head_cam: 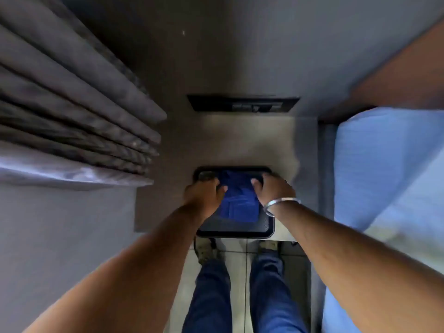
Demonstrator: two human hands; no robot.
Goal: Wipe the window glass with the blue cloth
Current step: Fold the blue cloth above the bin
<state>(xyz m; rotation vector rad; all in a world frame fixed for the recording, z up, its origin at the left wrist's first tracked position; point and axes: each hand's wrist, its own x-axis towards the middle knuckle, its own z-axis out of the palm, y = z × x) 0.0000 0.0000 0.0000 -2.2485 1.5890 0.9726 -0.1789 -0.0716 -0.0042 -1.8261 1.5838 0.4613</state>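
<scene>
A dark blue cloth (240, 204) lies folded in a black tray (234, 233) on a small pale table (252, 140) straight below me. My left hand (204, 195) is at the cloth's left far edge, its thumb on the fabric and its fingers curled. At the right far edge my right hand (272, 191), with a metal bangle on the wrist, grips the same way. The window glass itself does not show; only a bright strip (60, 169) appears under the curtains at the left.
Heavy grey curtains (72, 104) hang in folds at the left. A bed with a light blue sheet (384, 169) fills the right side. A black socket panel (242, 104) sits on the wall beyond the table. My legs in jeans stand on tiled floor (239, 251).
</scene>
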